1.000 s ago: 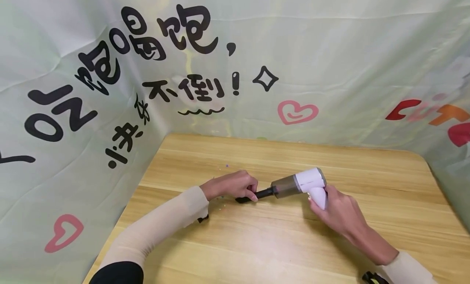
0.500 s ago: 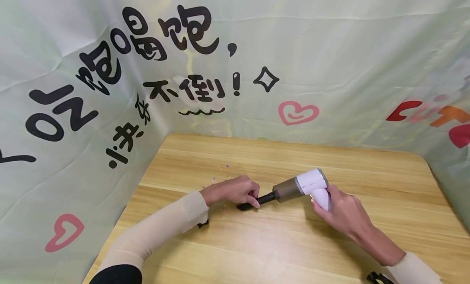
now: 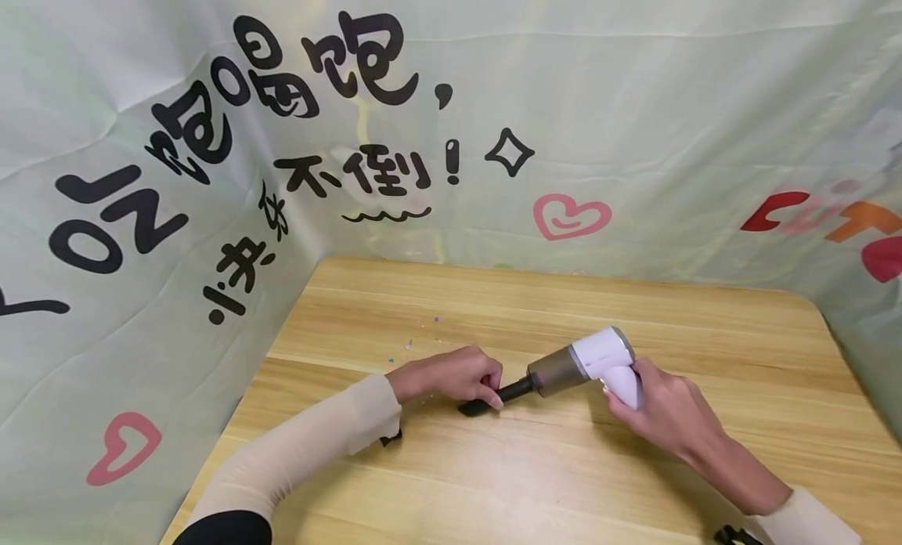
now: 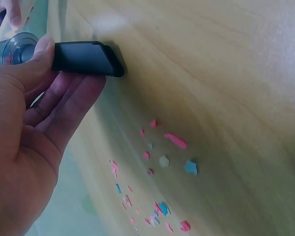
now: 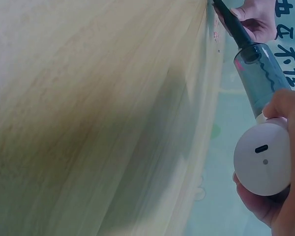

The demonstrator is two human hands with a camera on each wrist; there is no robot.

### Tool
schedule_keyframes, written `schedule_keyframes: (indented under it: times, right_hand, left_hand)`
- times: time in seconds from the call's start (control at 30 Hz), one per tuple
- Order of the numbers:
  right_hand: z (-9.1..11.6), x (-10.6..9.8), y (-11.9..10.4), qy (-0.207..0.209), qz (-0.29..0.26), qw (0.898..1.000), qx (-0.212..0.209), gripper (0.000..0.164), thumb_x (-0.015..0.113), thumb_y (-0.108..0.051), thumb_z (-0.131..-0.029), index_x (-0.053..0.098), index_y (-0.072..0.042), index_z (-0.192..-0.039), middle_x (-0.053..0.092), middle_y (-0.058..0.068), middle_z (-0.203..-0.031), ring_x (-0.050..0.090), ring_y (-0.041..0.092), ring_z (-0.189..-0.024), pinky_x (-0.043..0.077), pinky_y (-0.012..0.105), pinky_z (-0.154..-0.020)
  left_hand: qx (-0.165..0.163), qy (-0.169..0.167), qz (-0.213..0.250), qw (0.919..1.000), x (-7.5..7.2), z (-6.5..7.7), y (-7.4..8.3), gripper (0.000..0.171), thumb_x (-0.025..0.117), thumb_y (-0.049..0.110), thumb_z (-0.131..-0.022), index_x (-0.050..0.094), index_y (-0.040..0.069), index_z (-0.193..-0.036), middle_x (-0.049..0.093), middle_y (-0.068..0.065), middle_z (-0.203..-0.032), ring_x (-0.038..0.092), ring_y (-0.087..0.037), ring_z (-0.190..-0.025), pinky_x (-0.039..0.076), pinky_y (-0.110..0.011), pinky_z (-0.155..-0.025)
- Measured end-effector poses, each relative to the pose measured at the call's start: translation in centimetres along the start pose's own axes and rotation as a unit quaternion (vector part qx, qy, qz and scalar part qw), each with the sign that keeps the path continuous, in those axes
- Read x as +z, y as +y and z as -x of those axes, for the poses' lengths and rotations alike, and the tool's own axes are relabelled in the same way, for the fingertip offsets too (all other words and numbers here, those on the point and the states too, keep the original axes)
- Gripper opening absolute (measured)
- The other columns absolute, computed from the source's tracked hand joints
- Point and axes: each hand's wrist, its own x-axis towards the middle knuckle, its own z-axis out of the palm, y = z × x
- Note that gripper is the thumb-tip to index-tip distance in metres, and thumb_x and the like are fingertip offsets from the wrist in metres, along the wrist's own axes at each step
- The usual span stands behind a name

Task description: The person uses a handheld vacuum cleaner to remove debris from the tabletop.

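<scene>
A handheld vacuum cleaner (image 3: 560, 371) lies slantwise over the middle of the worktop (image 3: 507, 482), its long axis running from near left to far right. Its nozzle (image 4: 83, 58) points left and a little toward the near side; the handle (image 3: 623, 384) juts from the right end toward the near side. The left hand (image 3: 461, 374) pinches the nozzle between thumb and fingers, and the right hand (image 3: 669, 412) has its fingers wrapped round the handle.

On the cloth backdrop (image 3: 669, 138), black characters (image 3: 384, 169) read 吃饱喝饱,快乐不倒! Coloured lettering at far right is partly cut off.

The body (image 3: 599, 351) is glossy white, the dust cup (image 5: 258, 83) smoky and see-through with a pink speck inside, the nozzle black with a slanted mouth. The round end cap (image 5: 260, 160) bears a dark slot and a grey dot. Pink, blue and pale scraps (image 4: 177, 140) lie scattered left of the nozzle.
</scene>
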Motion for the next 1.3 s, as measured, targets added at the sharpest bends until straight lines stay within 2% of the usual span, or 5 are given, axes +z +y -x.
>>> schedule_keyframes:
  times: [0.47, 0.83, 1.03, 1.3]
  right_hand:
    - [0.7, -0.6, 0.1, 0.027, 0.005, 0.999, -0.03, 0.042, 0.071, -0.035, -0.065, 0.051, -0.003, -0.084, 0.046, -0.002, -0.057, 0.037, 0.005, -0.045, 0.03, 0.023, -0.036]
    - [2.1, -0.5, -0.6, 0.005, -0.026, 0.999, 0.037, 0.046, 0.078, -0.031, -0.063, 0.055, 0.0, -0.089, 0.056, 0.004, -0.063, 0.043, 0.009, -0.048, 0.034, 0.025, -0.038]
    - [2.4, -0.1, -1.3, 0.022, -0.034, 0.997, 0.059, 0.047, 0.079, -0.03, -0.062, 0.055, 0.001, -0.088, 0.057, 0.006, -0.064, 0.045, 0.011, -0.049, 0.036, 0.026, -0.038]
    - [1.9, 0.5, -2.1, 0.011, -0.037, 0.995, 0.092, 0.047, 0.079, -0.031, -0.066, 0.056, 0.002, -0.091, 0.06, 0.008, -0.066, 0.047, 0.013, -0.05, 0.037, 0.026, -0.039]
  left_hand:
    - [0.017, -0.007, 0.002, 0.9998, 0.8, 0.0, 0.8, 0.024, 0.07, 0.038, -0.085, 0.058, 0.02, -0.076, 0.056, 0.012, -0.064, 0.047, 0.002, -0.055, 0.041, -0.014, -0.051]
    - [0.024, -0.022, -0.012, 0.9994, 0.9, 0.3, 1.0, 0.023, 0.07, 0.037, -0.086, 0.058, 0.02, -0.076, 0.056, 0.012, -0.065, 0.046, 0.002, -0.054, 0.04, -0.014, -0.051]
    - [0.022, -0.021, -0.019, 0.9994, 0.1, 0.4, 0.8, 0.023, 0.07, 0.036, -0.085, 0.058, 0.019, -0.076, 0.055, 0.012, -0.064, 0.045, 0.001, -0.054, 0.038, -0.015, -0.05]
    - [0.02, -0.014, -0.027, 0.9993, -0.8, 0.4, -0.3, 0.021, 0.07, 0.033, -0.086, 0.058, 0.019, -0.076, 0.054, 0.011, -0.064, 0.043, -0.001, -0.054, 0.038, -0.015, -0.052]
